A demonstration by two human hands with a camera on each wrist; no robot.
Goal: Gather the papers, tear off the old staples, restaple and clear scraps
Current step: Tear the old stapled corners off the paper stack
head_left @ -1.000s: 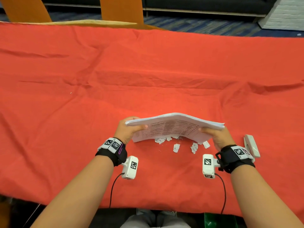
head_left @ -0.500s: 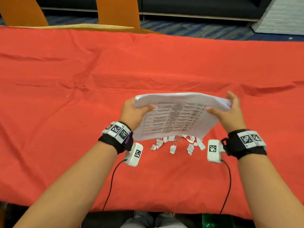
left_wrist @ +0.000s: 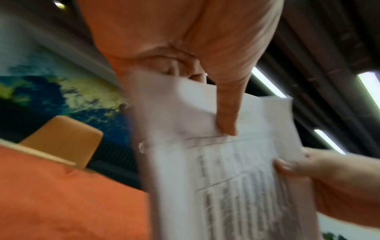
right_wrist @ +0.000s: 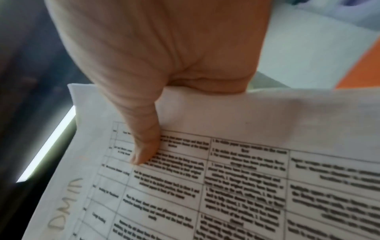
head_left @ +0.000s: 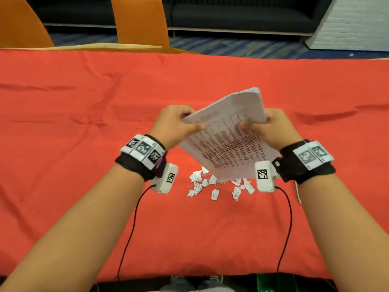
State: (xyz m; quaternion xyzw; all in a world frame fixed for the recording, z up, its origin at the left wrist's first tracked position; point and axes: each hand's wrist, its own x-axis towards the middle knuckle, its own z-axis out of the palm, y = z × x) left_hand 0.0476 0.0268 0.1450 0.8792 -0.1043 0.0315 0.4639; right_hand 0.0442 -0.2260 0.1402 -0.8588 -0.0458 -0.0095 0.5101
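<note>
I have the stack of papers [head_left: 228, 142] lifted and tilted above the red tablecloth [head_left: 84, 98], my left hand [head_left: 175, 124] pinching its left edge and my right hand [head_left: 271, 127] gripping its right edge, thumbs on the printed top sheet, over the scraps [head_left: 214, 185] scattered just nearer me.

A red cloth [head_left: 84, 98], creased in several places, covers the table [head_left: 130, 47]; a pale strip of its far edge shows. Two orange chairs [head_left: 141, 20] stand at that far side, backs upright. Behind them runs a dark sofa [head_left: 242, 16] along a low ledge. The floor is blue patterned carpet [head_left: 231, 48]. A white brick wall [head_left: 357, 22] stands at the right. Overhead, long strip lights [left_wrist: 267, 82] are lit (seen from the left wrist view).
</note>
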